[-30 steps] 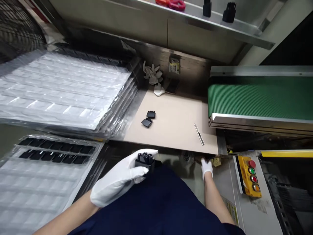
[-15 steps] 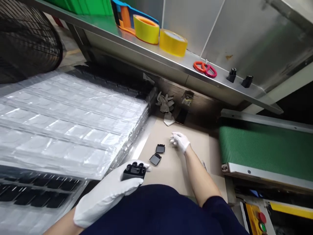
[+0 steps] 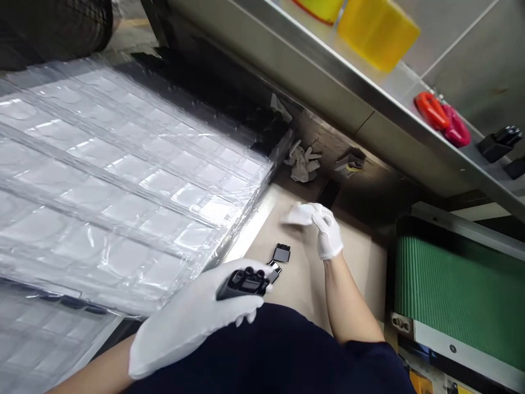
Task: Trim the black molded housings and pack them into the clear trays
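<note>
My left hand, in a white glove, is closed around a black plastic part with several round posts on top. My right hand, also gloved, pinches a white piece of cloth or paper above the brown work surface. Just beyond my left fingertips lie two small black parts with grey flat faces, one farther back and one nearer, partly hidden by the hand.
Clear plastic trays are stacked on the left. A crumpled glove lies at the back. A metal shelf with yellow tape and scissors overhangs. A green conveyor belt stands on the right.
My right hand has taken hold of the white cloth or paper that lay at the back and lifted it. My left hand still holds the black part. The view has tilted and shifted.
</note>
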`<action>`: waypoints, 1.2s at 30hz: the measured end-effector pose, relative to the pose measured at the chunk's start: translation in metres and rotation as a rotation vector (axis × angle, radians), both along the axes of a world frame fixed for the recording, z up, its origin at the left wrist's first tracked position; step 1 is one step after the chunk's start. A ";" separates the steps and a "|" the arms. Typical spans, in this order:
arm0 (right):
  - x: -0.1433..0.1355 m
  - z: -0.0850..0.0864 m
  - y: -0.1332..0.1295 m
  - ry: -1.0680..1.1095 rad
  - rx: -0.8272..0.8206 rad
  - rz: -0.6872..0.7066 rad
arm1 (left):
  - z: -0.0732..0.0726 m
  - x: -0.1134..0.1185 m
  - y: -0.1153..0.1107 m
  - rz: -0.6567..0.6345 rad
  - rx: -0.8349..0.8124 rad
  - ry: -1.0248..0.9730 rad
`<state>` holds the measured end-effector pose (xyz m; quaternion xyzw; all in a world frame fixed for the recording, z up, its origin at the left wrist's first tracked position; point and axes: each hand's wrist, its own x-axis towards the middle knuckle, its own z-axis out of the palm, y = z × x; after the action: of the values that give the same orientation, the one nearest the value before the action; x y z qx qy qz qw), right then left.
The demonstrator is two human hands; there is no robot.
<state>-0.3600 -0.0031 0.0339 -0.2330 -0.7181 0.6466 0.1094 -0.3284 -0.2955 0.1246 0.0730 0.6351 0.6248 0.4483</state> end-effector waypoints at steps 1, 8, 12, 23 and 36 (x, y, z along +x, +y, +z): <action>0.015 0.012 -0.005 0.067 -0.009 0.044 | 0.003 -0.003 0.006 0.001 0.009 0.008; 0.076 0.072 -0.048 0.187 -0.236 0.323 | 0.007 -0.001 0.039 0.051 0.238 -0.105; 0.088 0.084 -0.063 0.128 -0.186 0.210 | 0.010 0.009 0.038 0.073 0.331 -0.222; 0.112 0.105 -0.070 0.065 0.212 0.215 | 0.011 0.016 0.034 0.070 0.379 -0.348; 0.084 0.120 -0.081 0.148 0.486 0.731 | -0.005 0.017 0.035 -0.044 0.240 -0.172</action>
<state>-0.2759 -0.0846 0.1536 0.1156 -0.8748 0.4699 -0.0239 -0.3112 -0.2604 0.1200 0.0862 0.5133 0.6901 0.5029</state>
